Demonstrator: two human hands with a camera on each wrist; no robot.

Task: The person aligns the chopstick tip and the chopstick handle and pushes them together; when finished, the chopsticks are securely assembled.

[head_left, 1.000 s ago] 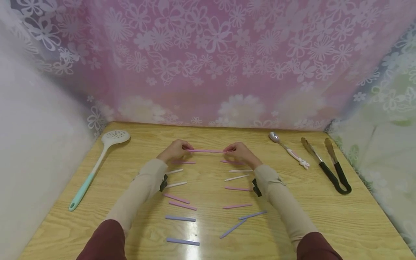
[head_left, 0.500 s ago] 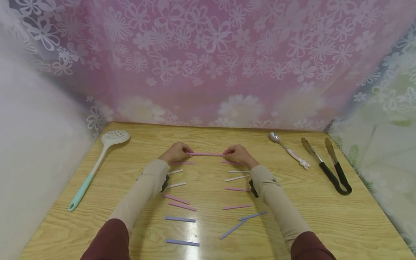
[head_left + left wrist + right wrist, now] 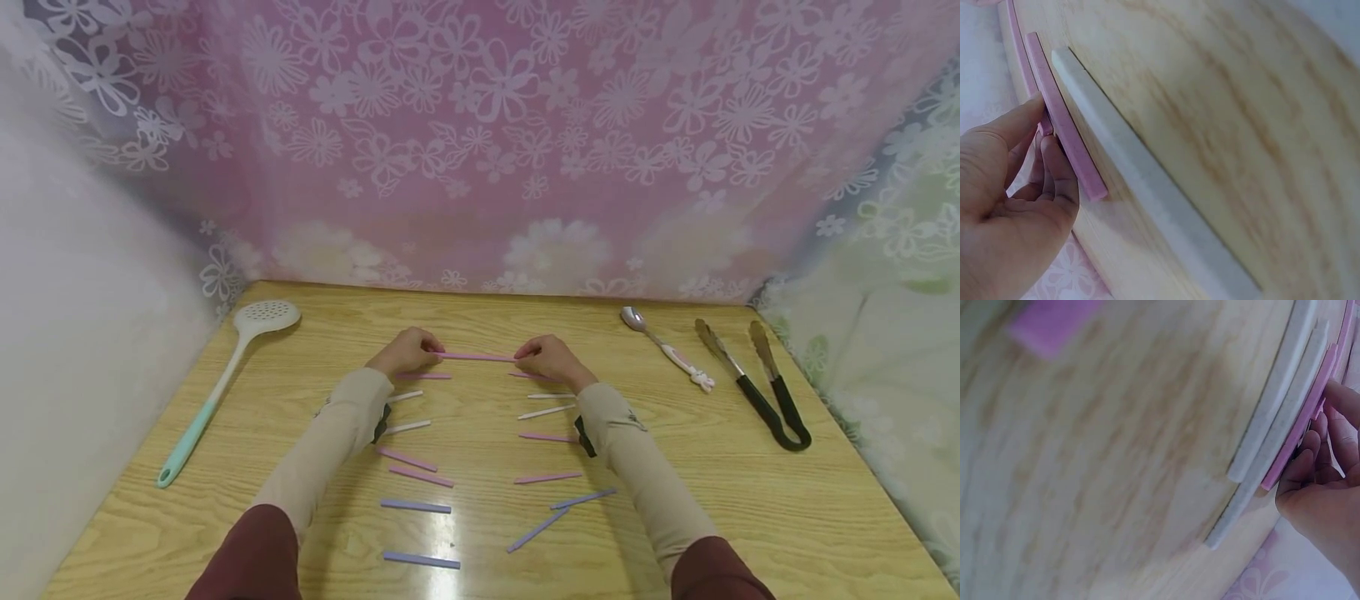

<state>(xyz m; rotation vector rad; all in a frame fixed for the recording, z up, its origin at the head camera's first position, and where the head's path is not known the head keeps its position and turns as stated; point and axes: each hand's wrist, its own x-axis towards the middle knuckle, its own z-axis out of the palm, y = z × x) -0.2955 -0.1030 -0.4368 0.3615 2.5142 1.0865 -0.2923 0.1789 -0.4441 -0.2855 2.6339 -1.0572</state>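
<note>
A thin pink stick (image 3: 478, 357) lies crosswise between the hands at the far part of the table. The left hand (image 3: 407, 350) pinches its left end between thumb and fingers. At the right end, the right hand (image 3: 553, 358) pinches it too. In the left wrist view, a second pink stick (image 3: 1063, 112) and a white stick (image 3: 1141, 162) rest on the table just beside the left fingers. The right wrist view has another pink stick (image 3: 1300, 425) close to the right fingertips, with two white sticks alongside. Both ends of the held stick are partly hidden by the fingers.
Two columns of pink, white and purple sticks (image 3: 416, 505) run toward the person. A slotted skimmer (image 3: 225, 367) lies at the left. To the right are a spoon with a rabbit handle (image 3: 675, 354) and black-handled tongs (image 3: 757, 400). A floral cloth (image 3: 480, 167) hangs behind.
Both hands have brought the pink stick slightly nearer the person and inward over the past second. Over the last half second they have hardly moved.
</note>
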